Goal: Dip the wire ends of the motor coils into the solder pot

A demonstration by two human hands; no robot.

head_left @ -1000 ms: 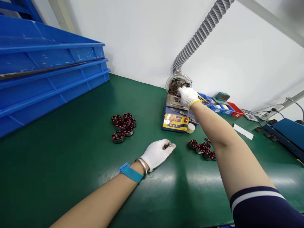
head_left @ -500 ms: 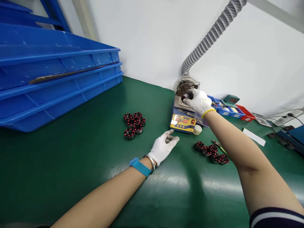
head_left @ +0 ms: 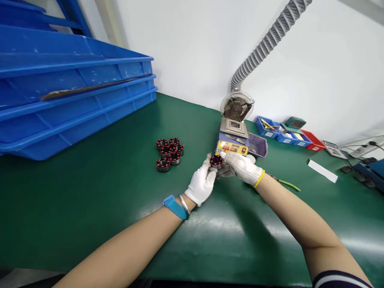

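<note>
A broad bench with a smooth green surface (head_left: 90,216) was found to be occupied at the left by stacked blue plastic trays (head_left: 99,86). Toward the back was set a box-shaped blue-and-yellow metal unit (head_left: 234,138) with a lit red display. By the left hand (head_left: 201,186), in a white glove, and the right hand (head_left: 243,168), in a white glove edged yellow, one black ring with red windings (head_left: 216,165) was gripped between the fingertips, in front of the unit. Six similar black-and-red rings (head_left: 171,151) were grouped at left. Handling of the gripped ring was judged unfinished; whether the grouped rings were completed or waiting could not be determined.
</note>
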